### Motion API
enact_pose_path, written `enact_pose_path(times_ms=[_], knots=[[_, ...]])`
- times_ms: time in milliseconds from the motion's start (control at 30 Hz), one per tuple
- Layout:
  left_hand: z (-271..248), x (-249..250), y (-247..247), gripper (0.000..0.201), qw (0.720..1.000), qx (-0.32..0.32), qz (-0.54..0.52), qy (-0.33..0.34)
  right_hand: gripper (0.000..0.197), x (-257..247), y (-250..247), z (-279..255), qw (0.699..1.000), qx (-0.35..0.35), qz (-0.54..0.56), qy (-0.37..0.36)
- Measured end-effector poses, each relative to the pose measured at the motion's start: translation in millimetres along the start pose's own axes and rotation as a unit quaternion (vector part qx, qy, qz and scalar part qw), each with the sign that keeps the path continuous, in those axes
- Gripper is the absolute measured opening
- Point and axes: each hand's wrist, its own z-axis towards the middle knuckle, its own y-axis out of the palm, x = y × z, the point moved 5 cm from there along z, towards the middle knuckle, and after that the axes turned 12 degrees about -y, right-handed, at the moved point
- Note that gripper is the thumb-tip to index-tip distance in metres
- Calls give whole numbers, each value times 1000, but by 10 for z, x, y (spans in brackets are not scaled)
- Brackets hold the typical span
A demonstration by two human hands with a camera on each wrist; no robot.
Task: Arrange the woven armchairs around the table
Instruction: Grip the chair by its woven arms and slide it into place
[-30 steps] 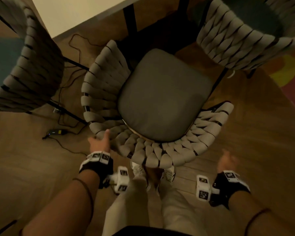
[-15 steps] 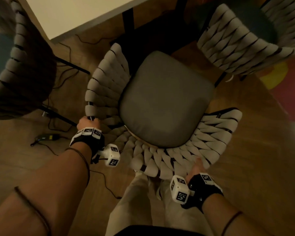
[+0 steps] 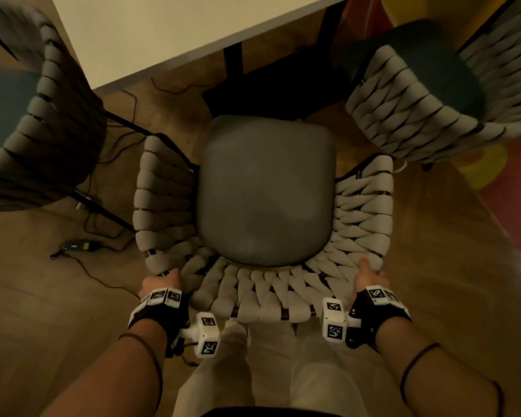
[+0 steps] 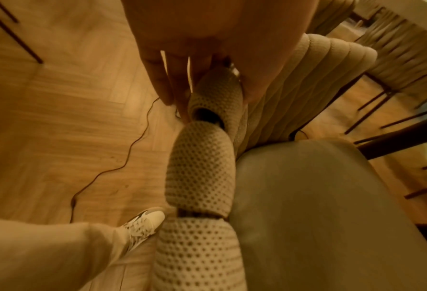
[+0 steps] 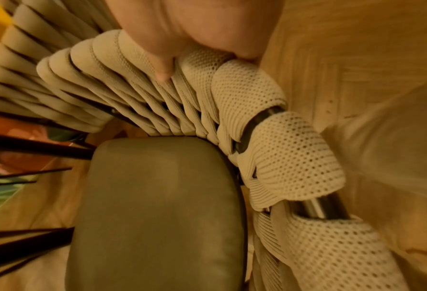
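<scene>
**Both hands on the middle armchair's back rail**

Wooden floor (image 3: 27, 320) under warm, dim light; a black cable (image 3: 103, 278) trails across it at left, and a coloured rug (image 3: 500, 176) shows at far right. The white tabletop (image 3: 169, 28) fills the top of the head view.

A left armchair (image 3: 42, 115) stands beside the tabletop's corner. The middle armchair (image 3: 265, 299), grey cushion (image 3: 265, 191) up, sits squarely below the tabletop edge, its open front facing the table and its curved back toward the person. A right armchair (image 3: 403, 106) stands just beside it.

The left hand (image 3: 160, 282) grips the woven back rail at its left corner, fingers (image 4: 162, 78) wrapped round it; the right hand (image 3: 370, 276) clamps the right corner.

Half a second ago the chair sat angled; it now faces the table straight, with both hands farther apart.
</scene>
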Motion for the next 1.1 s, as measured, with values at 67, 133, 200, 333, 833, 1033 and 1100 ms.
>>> enact_pose_path(times_ms=[67, 133, 200, 333, 833, 1033, 1100], knots=[[-105, -140, 157, 37, 999, -8, -15, -30, 69, -283, -77, 146, 999, -6, 4, -33], [-223, -231, 340, 39, 998, -17, -21, -50, 69, -501, -116, 400, 997, -30, 9, -69], [-373, -257, 536, 40, 998, -33, -15, -54, 69, -683, -194, 600, 994, -49, 25, -99], [-666, -146, 829, 60, 996, -66, -50, -23, 80, -819, -358, 919, 976, -54, 165, -132], [-782, 331, 857, 56, 999, 39, 0, -34, 19, -891, -282, 1298, 974, -99, 20, -201], [-872, 399, 1039, 71, 999, 29, 13, -7, 35, -1307, -349, 1545, 973, -95, 11, -212], [-939, 433, 1078, 75, 999, 40, 21, 2, 39, -1442, -367, 1616, 971, -102, -1, -215]])
